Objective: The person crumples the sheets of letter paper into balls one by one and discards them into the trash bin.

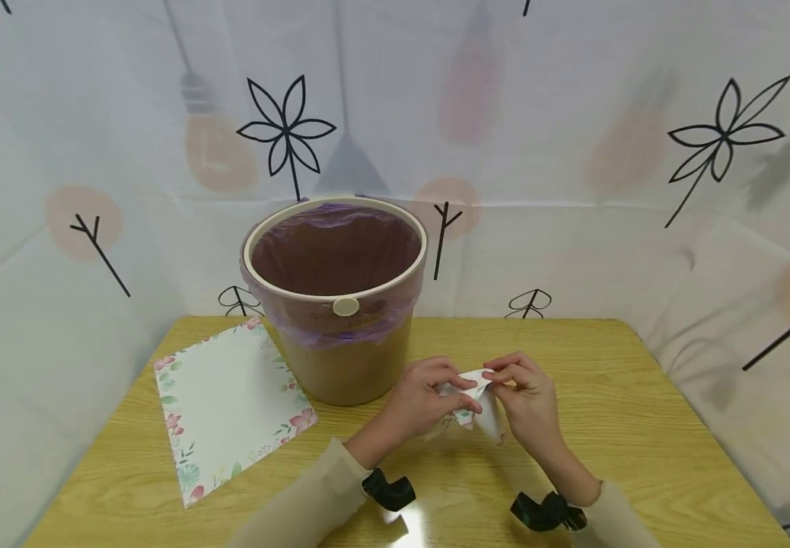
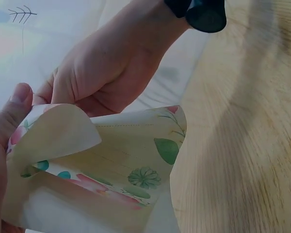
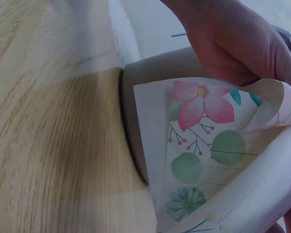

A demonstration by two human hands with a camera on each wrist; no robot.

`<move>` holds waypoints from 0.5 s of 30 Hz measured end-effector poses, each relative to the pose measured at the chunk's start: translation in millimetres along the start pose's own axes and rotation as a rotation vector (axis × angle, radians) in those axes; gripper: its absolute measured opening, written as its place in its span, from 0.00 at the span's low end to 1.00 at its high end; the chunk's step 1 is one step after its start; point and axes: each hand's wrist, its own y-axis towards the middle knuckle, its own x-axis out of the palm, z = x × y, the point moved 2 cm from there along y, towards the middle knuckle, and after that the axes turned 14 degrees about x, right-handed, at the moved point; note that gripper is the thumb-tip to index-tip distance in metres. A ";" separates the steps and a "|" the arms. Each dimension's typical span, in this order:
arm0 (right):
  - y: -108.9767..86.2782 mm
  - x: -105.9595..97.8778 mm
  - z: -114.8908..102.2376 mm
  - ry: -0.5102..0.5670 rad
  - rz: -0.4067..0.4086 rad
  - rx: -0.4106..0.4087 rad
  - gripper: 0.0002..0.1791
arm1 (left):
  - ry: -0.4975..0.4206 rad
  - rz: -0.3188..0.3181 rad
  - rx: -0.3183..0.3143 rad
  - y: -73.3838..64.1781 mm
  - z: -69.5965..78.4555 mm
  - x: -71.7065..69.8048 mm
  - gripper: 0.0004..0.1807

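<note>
Both hands work on one sheet of floral-bordered paper [image 1: 479,379], held above the table to the right of the bin. The left hand [image 1: 431,392] pinches its left part between thumb and fingers. At the top right edge, the right hand [image 1: 524,394] pinches the same sheet. The left wrist view shows the floral paper [image 2: 136,160] curled and folded over itself, with printed flowers, leaves and dotted lines. In the right wrist view, pink and green flowers cover a hanging part of the paper [image 3: 203,145], its upper edge rolled near the left hand [image 3: 247,43].
A tan bin [image 1: 347,373] with a purple liner and cream rim stands behind the hands, to the left. Another floral-bordered sheet [image 1: 230,403] lies flat on the wooden table [image 1: 607,426] beside it. A patterned white cloth [image 1: 539,190] hangs around the table.
</note>
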 end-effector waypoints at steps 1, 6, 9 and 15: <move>-0.9 0.4 -3.3 0.001 -0.001 -0.029 0.15 | 0.012 0.013 0.006 0.3 0.5 0.3 0.12; -0.2 2.9 6.9 -0.009 -0.020 -0.176 0.15 | 0.028 0.084 -0.012 -1.2 -1.7 1.3 0.08; 2.6 3.9 18.0 -0.011 -0.046 -0.214 0.16 | 0.034 0.108 -0.011 -1.4 -3.0 0.4 0.08; 3.0 2.2 17.2 0.089 -0.198 -0.118 0.13 | 0.127 0.148 0.004 3.6 -2.8 -4.9 0.04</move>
